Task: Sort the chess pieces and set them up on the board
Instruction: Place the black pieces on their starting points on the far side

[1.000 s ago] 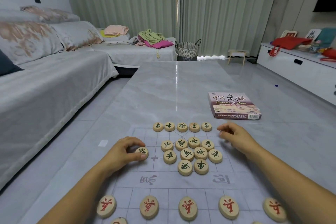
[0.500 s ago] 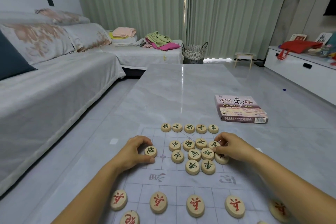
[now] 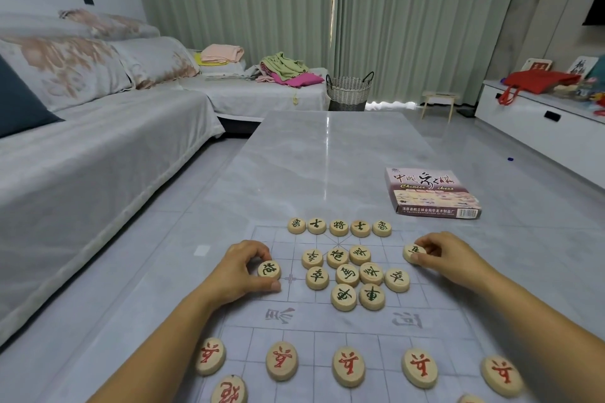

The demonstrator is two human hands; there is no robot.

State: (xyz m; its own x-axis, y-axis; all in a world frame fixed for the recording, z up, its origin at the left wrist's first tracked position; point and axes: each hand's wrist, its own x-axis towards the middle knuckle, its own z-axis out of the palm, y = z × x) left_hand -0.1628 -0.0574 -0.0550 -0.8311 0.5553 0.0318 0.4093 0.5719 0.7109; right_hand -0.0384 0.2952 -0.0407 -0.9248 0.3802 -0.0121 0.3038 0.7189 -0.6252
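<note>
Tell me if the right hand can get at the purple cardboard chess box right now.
Probably yes. The purple cardboard chess box lies beyond the right hand with bare table between, but its fingers pinch a round wooden chess piece that must go down first.

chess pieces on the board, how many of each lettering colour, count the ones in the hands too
dark-lettered pieces: 16, including one pinched in the left hand and one in the right hand
red-lettered pieces: 6
cut-off piece at the bottom edge, lettering hidden: 1
total: 23
</note>
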